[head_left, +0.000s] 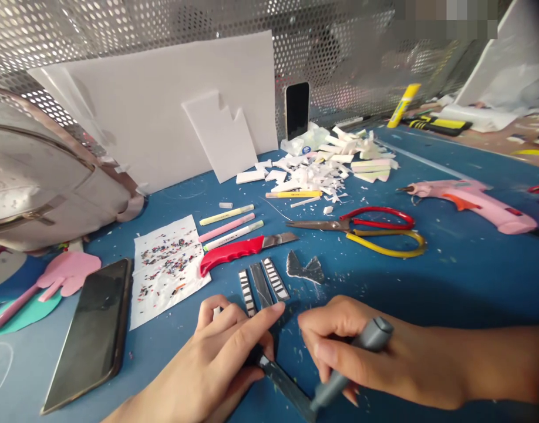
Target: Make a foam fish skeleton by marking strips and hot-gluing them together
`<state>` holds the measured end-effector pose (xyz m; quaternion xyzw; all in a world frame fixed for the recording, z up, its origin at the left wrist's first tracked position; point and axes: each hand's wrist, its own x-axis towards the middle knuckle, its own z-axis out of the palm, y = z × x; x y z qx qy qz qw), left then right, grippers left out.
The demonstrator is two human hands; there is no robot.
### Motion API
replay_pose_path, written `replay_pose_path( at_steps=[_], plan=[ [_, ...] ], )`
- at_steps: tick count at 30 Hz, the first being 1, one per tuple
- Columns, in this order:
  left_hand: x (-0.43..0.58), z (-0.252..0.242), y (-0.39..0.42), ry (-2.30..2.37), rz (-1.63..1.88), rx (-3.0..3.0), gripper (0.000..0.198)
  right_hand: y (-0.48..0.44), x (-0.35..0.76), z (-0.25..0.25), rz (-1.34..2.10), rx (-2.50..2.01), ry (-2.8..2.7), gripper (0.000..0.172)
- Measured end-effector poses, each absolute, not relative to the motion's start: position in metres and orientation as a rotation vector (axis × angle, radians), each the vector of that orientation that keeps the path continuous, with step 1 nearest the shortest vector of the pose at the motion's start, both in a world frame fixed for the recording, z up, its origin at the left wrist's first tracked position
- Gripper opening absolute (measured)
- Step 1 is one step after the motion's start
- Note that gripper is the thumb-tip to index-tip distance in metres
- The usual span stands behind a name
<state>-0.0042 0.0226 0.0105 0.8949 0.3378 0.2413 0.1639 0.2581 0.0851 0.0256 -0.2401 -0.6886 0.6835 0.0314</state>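
My left hand (221, 352) presses a dark narrow strip (287, 385) onto the blue table (472, 282), fingers together over its upper end. My right hand (361, 358) grips a grey marker (357, 364), its tip touching the strip's lower end. Just beyond my fingers lie three narrow strips (263, 285), two striped black and white and one dark grey. A small dark bow-shaped piece (305, 268) lies to their right. A red-handled utility knife (238, 249) rests above the strips.
Red-and-yellow scissors (370, 232) and a pink glue gun (472, 202) lie to the right. A black phone (93, 332), a white sheet with coloured specks (168, 267) and a bag (40, 176) are at left. Pastel markers (229, 226), white foam scraps (326, 167) and foam boards (164, 100) stand behind.
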Motion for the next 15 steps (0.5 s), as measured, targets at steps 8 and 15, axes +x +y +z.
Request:
replay_pose_path(
  at_steps=[8,15],
  plan=[
    [-0.0038,0.0046,0.0214,0.929,0.741,2.544,0.047,0.0867,0.2579,0.0247,2.166,-0.662,-2.031,0.048],
    [-0.0027,0.01,0.0233,0.924,0.758,2.598,0.047,0.0846,0.2595,0.0208,2.123,-0.607,-1.901,0.042]
  ],
)
